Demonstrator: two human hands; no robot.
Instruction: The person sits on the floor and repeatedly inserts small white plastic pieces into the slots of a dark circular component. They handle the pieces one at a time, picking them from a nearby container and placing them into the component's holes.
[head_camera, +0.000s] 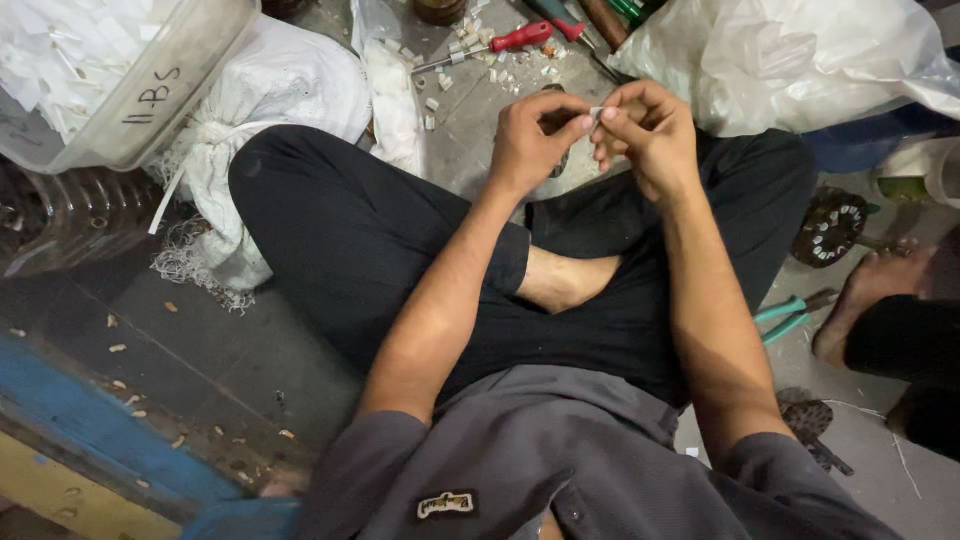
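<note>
left hand (535, 135): up in front of the knees, thumb and forefinger pinched tight on one end of a small white piece (597, 113); the other fingers curl in, so the palm side is hidden.
right hand (645, 135): meets the left one fingertip to fingertip, closed on the same piece from the other side, back of the hand toward the camera.
small white piece: honestly just a sliver shows between the fingertips, held in the air above the crossed legs; way too tiny and covered up to say what shape it is.
legs (360, 230): black trousers, crossed on the floor, one bare foot poking out in the middle.
floor (210, 350): grey, with little pale crumbs scattered on it.
white bits (465, 50): loose pile on the floor just beyond the hands, blurry.
red-handled screwdriver (520, 37): lying by that pile, tip end hard to make out.
plastic tub (120, 70): top left, full of white scraps, cut off by the frame.
tied white sack (280, 80): just beside the tub, against the left knee.
clear plastic bag (790, 60): top right, contents not readable.
teal-handled pliers (795, 315): on the floor right of the leg, jaw end hidden behind the leg.
round toothed disc (830, 228): near the pliers, partly in shadow.
another person's foot (865, 295): at the right edge, the rest cut off.
</note>
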